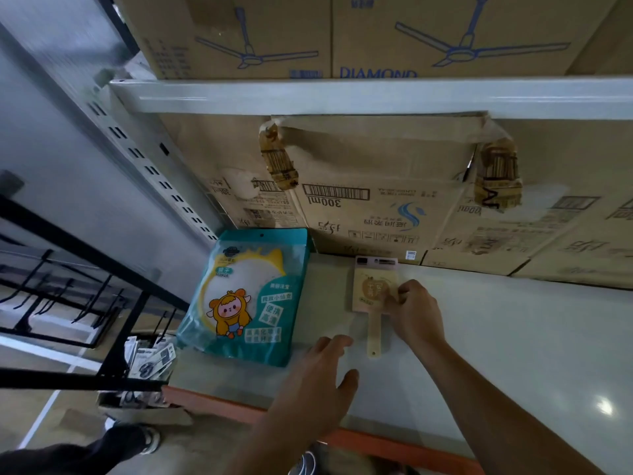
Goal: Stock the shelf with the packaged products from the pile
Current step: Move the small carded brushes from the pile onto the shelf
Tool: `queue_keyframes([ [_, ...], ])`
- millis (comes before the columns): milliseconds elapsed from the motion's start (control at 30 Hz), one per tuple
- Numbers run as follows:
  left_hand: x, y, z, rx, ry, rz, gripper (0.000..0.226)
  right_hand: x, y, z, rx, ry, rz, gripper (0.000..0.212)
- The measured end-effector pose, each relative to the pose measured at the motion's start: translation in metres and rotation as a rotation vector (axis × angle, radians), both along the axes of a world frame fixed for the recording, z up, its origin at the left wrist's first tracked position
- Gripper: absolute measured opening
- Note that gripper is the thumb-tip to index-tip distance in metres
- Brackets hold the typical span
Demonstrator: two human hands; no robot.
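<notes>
My right hand pinches the right edge of a carded wooden-handled paddle. The paddle lies flat on the shelf, near the teal mirror pack at the shelf's left end. My left hand hovers spread and holds nothing, just beside the paddle's handle. I count 2 products on the shelf, in front of the cardboard cartons. More packets wait in the pile below left, so I judge the stocking barely begun.

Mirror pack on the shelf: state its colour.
The mirror pack is teal, with a yellow cartoon figure; head view.
</notes>
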State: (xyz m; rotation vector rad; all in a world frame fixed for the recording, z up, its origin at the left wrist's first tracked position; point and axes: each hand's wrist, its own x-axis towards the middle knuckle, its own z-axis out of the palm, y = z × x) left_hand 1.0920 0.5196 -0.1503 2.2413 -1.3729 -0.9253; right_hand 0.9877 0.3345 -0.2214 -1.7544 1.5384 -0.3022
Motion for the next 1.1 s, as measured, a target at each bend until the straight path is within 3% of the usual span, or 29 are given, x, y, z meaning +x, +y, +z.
queue_keyframes([
  [500,-0.022,-0.004,0.007,0.004,-0.055,0.042,0.044,-0.003,-0.001,0.008,-0.001,0.004,0.058,0.029],
  [700,-0.027,-0.003,0.027,-0.026,-0.118,0.123,0.045,-0.026,-0.002,0.023,0.107,-0.013,0.116,0.044],
  [833,-0.021,0.005,0.060,-0.124,-0.199,0.166,0.048,-0.061,0.007,0.061,0.046,0.012,0.218,0.040],
  [967,-0.017,0.013,0.109,-0.200,-0.295,0.078,0.041,-0.090,0.031,0.127,-0.109,0.035,0.277,0.036],
  [1100,-0.016,0.028,0.158,-0.249,-0.392,-0.024,0.049,-0.104,0.083,0.190,-0.305,0.180,0.353,0.048],
])
